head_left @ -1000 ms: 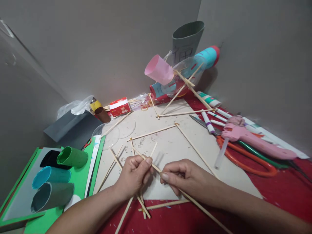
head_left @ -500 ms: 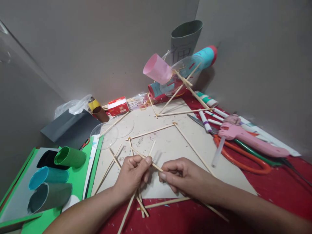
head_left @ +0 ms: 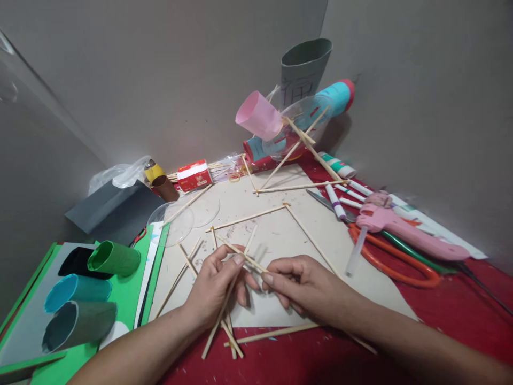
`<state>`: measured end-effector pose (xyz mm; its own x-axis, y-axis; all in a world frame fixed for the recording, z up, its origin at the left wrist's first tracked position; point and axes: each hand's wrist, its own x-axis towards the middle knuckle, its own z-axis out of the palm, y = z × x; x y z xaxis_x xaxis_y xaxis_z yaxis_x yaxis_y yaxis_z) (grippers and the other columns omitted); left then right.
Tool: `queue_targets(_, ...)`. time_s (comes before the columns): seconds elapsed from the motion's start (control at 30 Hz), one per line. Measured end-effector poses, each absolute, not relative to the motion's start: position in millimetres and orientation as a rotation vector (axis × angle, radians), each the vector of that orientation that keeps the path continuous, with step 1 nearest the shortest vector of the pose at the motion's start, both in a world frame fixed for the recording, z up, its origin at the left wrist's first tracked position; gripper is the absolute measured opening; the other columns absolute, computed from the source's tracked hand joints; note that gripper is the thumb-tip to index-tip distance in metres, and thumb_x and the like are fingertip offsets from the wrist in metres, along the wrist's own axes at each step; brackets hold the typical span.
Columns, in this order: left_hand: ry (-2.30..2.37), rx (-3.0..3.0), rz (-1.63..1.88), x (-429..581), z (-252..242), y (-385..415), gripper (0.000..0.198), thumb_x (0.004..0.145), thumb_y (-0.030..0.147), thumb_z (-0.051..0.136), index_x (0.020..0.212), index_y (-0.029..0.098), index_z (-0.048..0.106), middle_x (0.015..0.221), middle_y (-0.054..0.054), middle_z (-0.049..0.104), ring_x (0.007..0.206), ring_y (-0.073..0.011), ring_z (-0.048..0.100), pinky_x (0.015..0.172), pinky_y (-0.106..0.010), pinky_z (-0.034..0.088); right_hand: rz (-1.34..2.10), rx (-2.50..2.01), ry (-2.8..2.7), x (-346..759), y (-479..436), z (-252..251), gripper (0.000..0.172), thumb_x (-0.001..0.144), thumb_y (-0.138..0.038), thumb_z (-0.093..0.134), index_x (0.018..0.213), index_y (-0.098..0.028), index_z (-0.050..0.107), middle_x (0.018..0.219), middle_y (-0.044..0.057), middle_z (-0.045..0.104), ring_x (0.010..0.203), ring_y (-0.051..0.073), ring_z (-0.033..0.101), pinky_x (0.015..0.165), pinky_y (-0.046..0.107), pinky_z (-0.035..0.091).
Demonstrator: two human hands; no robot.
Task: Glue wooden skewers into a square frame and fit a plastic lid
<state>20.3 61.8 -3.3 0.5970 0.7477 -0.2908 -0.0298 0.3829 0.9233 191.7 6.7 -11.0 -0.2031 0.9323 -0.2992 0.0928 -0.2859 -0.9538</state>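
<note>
My left hand [head_left: 216, 286] is closed around thin wooden sticks [head_left: 222, 315] whose ends cross below my wrist. My right hand [head_left: 300, 283] pinches another long stick [head_left: 240, 252] between thumb and forefinger, right beside the left thumb. Both hands hover over a beige cardboard sheet [head_left: 280, 235]. A square-cornered frame of joined sticks [head_left: 286, 206] lies on the sheet just beyond my fingers.
Green, blue and grey paper tubes [head_left: 80, 289] lie on green card at left. A pink glue gun [head_left: 404, 227], orange scissors [head_left: 396, 264] and markers [head_left: 334, 198] rest at right on red cloth. A pink cup [head_left: 258, 115] with a stick structure and bottle stands at the back.
The stick in my right hand has slid back and tilted, so less of it trails toward the lower right. My left hand's sticks have swung more upright. The view dropped slightly.
</note>
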Motion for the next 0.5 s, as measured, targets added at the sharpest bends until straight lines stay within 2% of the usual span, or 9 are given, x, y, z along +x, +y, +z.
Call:
queue_targets(0.17,0.826,1.049,0.577,19.1,-1.9,62.6,0.036,0.082,0.045,0.063,0.1,0.015,0.052,0.075,-0.005,0.069,0.047,-0.01,0.058,0.049,-0.021,0.045,1.453,-1.371,-1.236,199.5,8.0,-14.1,0.038,0.081,-0.05,0.056,0.063,-0.017,0.053,0.05,-0.004,0.05,0.041,0.006,0.036,0.042,0.019,0.027)
queue_targets(0.33,0.855,1.054,0.586,15.9,3.0,65.5,0.035,0.082,0.041,0.065,0.101,0.013,0.056,0.08,-0.007,0.069,0.053,-0.0107,0.061,0.053,-0.021,0.046,1.337,-1.355,-1.171,210.5,10.1,-11.3,0.039,0.083,-0.052,0.057,0.076,-0.014,0.061,0.051,-0.004,0.051,0.041,0.006,0.036,0.043,0.02,0.028)
queue_targets(0.5,0.915,1.147,0.56,14.1,7.4,67.6,0.033,0.075,0.037,0.072,0.091,0.011,0.061,0.079,-0.008,0.069,0.058,-0.0101,0.06,0.058,-0.021,0.044,1.273,-1.346,-1.137,216.7,11.4,-5.9,0.038,0.081,-0.05,0.063,0.071,-0.014,0.06,0.051,-0.004,0.052,0.043,0.006,0.039,0.043,0.02,0.029)
